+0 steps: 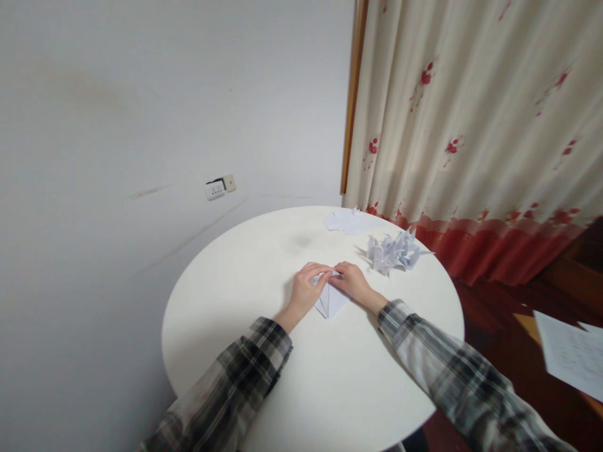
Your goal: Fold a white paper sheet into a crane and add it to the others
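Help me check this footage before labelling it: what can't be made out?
Head view: paper, far part hidden by left hand and right hand.
Head view: folded pieces, count hidden by overlap.
Head view: sheet, writing blurred, right side cut by the picture edge.
Head view: left sleeve, cut off by bottom edge.

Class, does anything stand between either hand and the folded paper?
Nothing visible does: the left hand and right hand both touch the folded paper directly. The cluster of paper figures sits apart, off to the right.
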`<control>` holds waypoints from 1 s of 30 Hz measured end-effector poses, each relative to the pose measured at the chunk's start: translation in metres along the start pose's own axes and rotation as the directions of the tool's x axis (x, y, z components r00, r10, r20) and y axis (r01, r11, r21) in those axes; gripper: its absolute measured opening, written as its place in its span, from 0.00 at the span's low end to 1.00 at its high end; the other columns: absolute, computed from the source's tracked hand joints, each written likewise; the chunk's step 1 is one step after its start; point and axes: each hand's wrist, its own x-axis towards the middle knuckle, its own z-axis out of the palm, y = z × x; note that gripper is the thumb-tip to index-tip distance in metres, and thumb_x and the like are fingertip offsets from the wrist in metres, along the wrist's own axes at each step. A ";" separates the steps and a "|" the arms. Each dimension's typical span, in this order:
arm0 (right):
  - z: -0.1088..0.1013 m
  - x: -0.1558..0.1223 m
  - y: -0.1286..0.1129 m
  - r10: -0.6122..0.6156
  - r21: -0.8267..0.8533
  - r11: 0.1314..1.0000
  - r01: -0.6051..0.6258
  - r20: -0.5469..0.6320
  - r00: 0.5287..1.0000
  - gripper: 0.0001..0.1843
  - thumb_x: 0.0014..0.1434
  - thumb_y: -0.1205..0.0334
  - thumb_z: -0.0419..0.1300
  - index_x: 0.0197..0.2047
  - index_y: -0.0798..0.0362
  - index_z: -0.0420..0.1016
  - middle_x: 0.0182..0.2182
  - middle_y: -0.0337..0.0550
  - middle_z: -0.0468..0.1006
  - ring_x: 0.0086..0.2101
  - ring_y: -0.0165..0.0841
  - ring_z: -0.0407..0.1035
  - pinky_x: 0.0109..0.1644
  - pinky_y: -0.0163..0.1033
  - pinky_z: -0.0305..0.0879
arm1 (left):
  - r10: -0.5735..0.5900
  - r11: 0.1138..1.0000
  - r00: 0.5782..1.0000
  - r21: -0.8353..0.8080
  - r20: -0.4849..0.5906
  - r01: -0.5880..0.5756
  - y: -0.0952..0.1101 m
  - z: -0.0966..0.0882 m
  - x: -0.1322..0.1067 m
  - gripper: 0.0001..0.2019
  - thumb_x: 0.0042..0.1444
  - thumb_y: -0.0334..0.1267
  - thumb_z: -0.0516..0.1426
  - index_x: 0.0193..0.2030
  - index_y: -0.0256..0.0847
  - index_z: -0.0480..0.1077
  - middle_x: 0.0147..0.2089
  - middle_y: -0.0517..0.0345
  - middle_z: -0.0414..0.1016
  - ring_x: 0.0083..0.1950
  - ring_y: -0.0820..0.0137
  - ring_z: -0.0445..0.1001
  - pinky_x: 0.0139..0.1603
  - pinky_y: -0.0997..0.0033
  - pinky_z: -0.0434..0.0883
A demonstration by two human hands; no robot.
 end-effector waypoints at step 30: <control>0.000 0.000 -0.001 0.009 0.044 0.999 -0.010 0.015 1.000 0.06 0.52 0.63 0.59 0.28 0.56 0.73 0.25 0.42 0.73 0.30 0.30 0.63 0.34 0.33 0.55 | 0.097 0.995 0.995 0.011 -0.008 -0.097 0.001 -0.001 -0.001 0.05 0.52 0.30 0.55 0.29 0.38 0.72 0.30 0.55 0.75 0.35 0.70 0.71 0.38 0.70 0.68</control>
